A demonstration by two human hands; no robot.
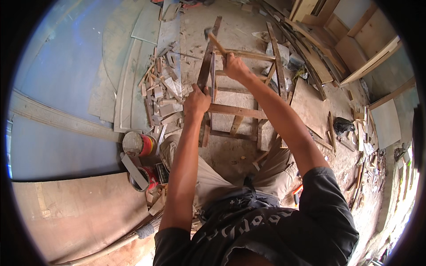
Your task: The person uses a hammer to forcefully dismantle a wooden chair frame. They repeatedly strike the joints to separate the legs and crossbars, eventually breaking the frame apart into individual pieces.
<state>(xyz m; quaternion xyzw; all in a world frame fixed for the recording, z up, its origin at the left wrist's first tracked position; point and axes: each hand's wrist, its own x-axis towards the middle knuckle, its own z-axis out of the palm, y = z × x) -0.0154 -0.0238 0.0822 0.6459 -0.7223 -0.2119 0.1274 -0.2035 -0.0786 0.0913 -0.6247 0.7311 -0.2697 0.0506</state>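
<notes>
A wooden frame (239, 111) of dark rails and crosspieces stands on the floor in front of my knees. My left hand (196, 101) is closed round the near end of its long left rail (206, 66). Higher up, my right hand (234, 67) grips the wooden handle of a hammer (216, 43). The hammer's dark head, slightly blurred, is beside the far part of that left rail. Whether it touches the wood I cannot tell. No nail can be made out.
Wood offcuts (166, 95) lie heaped left of the frame. Paint cans (141, 145) stand by my left knee, near a plywood sheet (80, 213). Long boards (306, 57) and a wooden cabinet (355, 44) are at the far right. A black plastic bag (343, 126) lies right.
</notes>
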